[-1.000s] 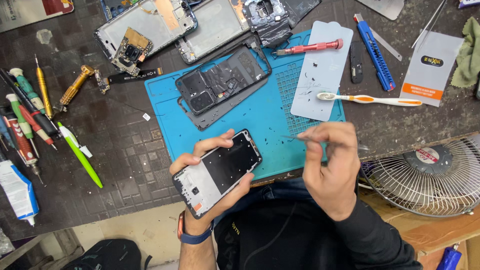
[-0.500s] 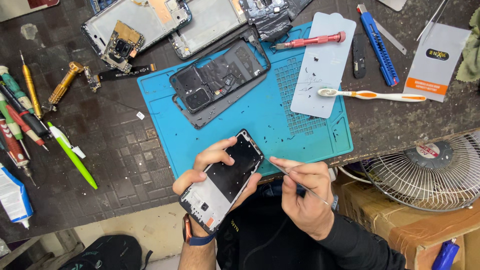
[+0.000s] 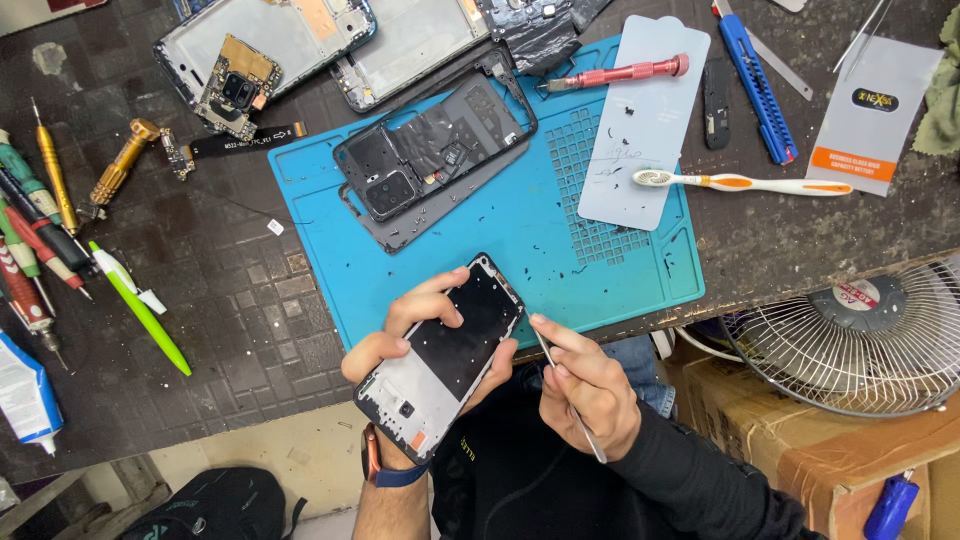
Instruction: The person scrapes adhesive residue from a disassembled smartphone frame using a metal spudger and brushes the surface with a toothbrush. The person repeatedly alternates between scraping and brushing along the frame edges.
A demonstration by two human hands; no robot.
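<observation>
**Opened phone held over the edge of the blue mat**

The left hand (image 3: 425, 335) grasps an opened phone frame (image 3: 445, 358) from below, the fingers curled around its upper edge. The frame is tilted and hangs above the near edge of the blue work mat (image 3: 500, 235), partly over the person's lap. The right hand (image 3: 590, 385) pinches thin metal tweezers (image 3: 560, 385); their tip is just beside the right edge of the frame.

On the mat lies a dark back cover (image 3: 430, 160), and a pale plastic sheet (image 3: 645, 120) with tiny dark screws on it. A red screwdriver (image 3: 615, 73) rests across the top of this sheet, and a toothbrush (image 3: 740, 182) touches its right side. To the left, on the dark table (image 3: 200, 300), a green pen (image 3: 140, 307) and several screwdrivers lie together. A wire fan (image 3: 865, 335) stands at the right, below the table edge.
</observation>
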